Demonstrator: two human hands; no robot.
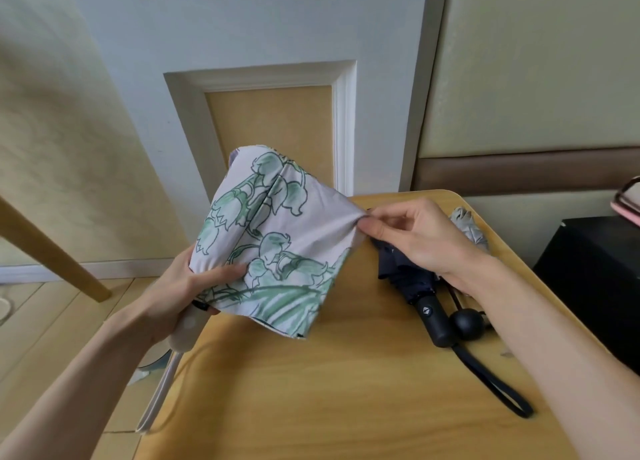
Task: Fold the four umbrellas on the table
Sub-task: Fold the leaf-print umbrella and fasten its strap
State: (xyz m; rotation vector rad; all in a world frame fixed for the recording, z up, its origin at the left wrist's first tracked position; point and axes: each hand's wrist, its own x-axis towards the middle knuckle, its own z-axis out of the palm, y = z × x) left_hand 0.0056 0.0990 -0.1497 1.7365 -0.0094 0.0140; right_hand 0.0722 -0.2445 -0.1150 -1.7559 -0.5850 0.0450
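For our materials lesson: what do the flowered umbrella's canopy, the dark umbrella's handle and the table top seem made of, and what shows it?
The canopy: thin printed cloth, matt; it puckers where the right hand pinches it. The handle: probably hard plastic, black, slight sheen. The table top: wood or wood-look laminate, smooth; grain streaks show.
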